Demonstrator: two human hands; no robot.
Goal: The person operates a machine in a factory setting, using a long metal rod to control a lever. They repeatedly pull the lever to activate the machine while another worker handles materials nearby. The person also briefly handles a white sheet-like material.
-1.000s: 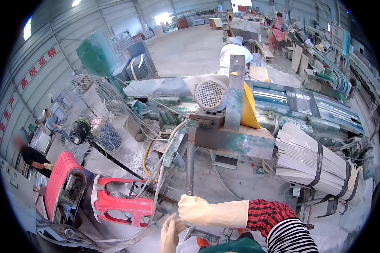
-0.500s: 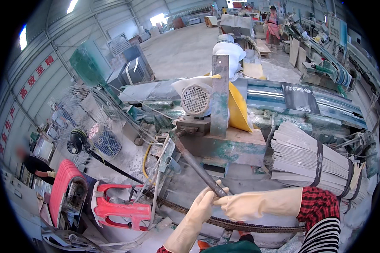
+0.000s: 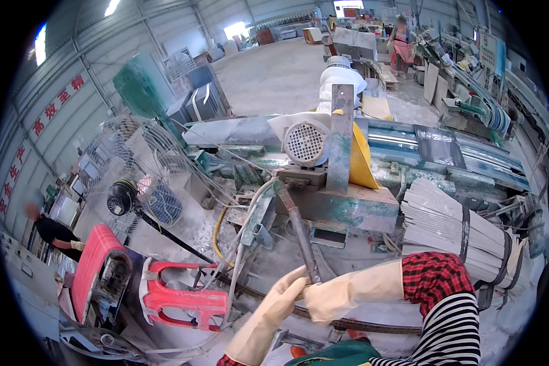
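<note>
A long grey metal bar (image 3: 299,230) slopes down toward me from a joint on the low green machine base. My right hand (image 3: 332,299), in a cream rubber glove, is closed around its lower end. Against the same end, from the left side, my gloved left hand (image 3: 282,297) is curled, its fingers partly covered by the right hand. Just beyond the bar's upper end stands a motor (image 3: 307,144) with a white grille, beside an upright steel plate (image 3: 341,140) and a yellow guard (image 3: 362,155).
A red plastic stool (image 3: 186,299) lies to the left, near a wire-caged fan (image 3: 131,177). Strapped pale strips (image 3: 436,219) are bundled at the right. A dark chain-like strip (image 3: 372,327) crosses below my hands. Two people stand farther off, one at left, one at back right.
The bar has swung leftward relative to the machine and now stands steeper, with both hands following its lower end. My view has shifted, so the machine sits farther right and slightly lower.
</note>
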